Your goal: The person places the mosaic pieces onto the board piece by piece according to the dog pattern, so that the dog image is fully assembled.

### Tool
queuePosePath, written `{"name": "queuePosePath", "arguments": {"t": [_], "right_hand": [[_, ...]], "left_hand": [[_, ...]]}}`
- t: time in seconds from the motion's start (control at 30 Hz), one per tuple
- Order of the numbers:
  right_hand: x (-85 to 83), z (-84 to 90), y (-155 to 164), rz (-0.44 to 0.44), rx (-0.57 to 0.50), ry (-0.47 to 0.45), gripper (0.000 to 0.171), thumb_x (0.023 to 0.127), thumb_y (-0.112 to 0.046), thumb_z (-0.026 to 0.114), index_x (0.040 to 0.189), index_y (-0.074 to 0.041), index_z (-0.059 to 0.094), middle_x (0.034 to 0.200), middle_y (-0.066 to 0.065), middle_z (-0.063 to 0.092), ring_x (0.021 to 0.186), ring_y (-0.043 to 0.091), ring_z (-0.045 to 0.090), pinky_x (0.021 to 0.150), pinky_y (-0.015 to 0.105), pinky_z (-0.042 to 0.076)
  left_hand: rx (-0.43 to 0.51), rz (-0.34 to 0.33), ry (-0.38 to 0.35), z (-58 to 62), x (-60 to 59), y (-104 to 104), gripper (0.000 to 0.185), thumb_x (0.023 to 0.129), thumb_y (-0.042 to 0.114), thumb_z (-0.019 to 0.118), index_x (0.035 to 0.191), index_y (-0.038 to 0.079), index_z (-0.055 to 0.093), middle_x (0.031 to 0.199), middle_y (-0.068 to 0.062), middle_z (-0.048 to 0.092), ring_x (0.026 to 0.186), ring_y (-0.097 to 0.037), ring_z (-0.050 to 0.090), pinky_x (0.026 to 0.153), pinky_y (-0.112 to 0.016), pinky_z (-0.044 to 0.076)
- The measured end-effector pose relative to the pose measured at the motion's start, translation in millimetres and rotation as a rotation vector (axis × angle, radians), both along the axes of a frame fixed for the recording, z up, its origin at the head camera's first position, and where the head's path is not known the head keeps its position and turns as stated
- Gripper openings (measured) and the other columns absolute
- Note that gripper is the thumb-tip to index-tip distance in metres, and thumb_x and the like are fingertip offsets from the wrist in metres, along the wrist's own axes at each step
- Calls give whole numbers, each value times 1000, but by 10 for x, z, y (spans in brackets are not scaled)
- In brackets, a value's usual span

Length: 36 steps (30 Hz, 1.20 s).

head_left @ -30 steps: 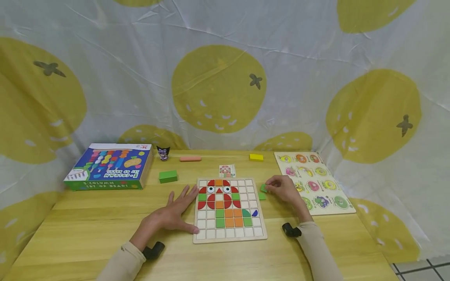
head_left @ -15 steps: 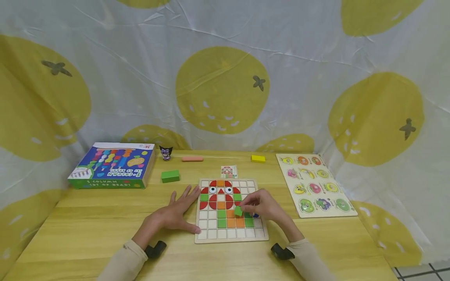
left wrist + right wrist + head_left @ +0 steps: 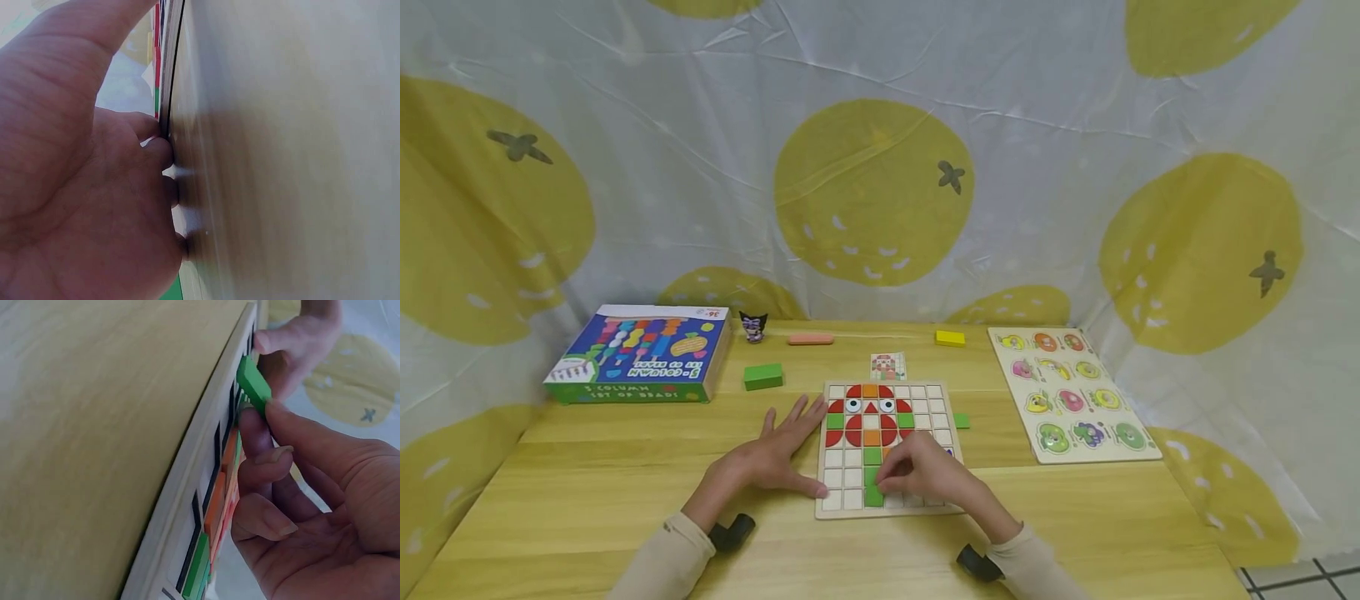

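right hand (image 3: 925, 477) moved down from board middle, now pinching green tile (image 3: 253, 382) at near row of puzzle board (image 3: 945, 400). left hand (image 3: 772, 457) flat, fingers spread, steadying board's left edge. box (image 3: 638, 354) at surface's far-left reads "5-COLUMN".

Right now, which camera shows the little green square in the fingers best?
The right wrist view: the green tile is close up, tilted over the puzzle board, pinched by the right hand. The head view mostly hides it under that hand. The left wrist view doesn't show it.

White curtain (image 3: 700, 150) with yellow fruit prints behind wooden table (image 3: 587, 500); tiled floor (image 3: 1300, 575) at corner.
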State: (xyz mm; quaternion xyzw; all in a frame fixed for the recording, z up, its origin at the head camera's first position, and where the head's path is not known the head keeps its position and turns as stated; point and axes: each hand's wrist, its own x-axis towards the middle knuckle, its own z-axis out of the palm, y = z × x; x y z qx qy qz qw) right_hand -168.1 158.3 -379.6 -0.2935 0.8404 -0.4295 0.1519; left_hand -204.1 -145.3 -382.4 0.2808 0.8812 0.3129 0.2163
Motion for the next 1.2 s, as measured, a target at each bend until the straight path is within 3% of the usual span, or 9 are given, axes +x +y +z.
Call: {"name": "queuePosePath", "arguments": {"t": [0.47, 0.67, 0.9, 1.2], "right_hand": [[56, 36, -70, -18, 55, 33, 13, 88, 4, 87, 88, -8, 87, 81, -8, 74, 74, -1, 59, 69, 19, 56], [24, 62, -5, -23, 71, 68, 8, 91, -4, 87, 90, -12, 86, 83, -12, 73, 74, 1, 57, 68, 19, 52], [-157, 189, 387, -41, 30, 203, 6, 94, -8, 85, 99, -6, 84, 88, -7, 76, 69, 2, 55, 60, 20, 50], [-362, 190, 1086, -264, 117, 228, 21, 87, -5, 90, 106, -1, 82, 87, 1, 74, 72, 10, 62, 62, 24, 53]], "left_hand": [[13, 6, 0, -7, 7, -26, 129, 84, 50, 92, 174, 6, 11, 182, -15, 3, 166, -44, -9, 125, -74, -13], [10, 4, -1, -8, 5, -27, 129, 84, 50, 92, 174, 6, 10, 182, -15, 2, 166, -44, -9, 125, -74, -14], [18, 3, -4, -5, 10, -18, 131, 83, 49, 93, 174, 6, 9, 182, -15, 1, 166, -43, -9, 125, -73, -15], [39, -3, -3, -38, -7, -25, 132, 82, 52, 93, 173, 5, 9, 182, -17, 1, 165, -44, -10, 124, -73, -17]]}}
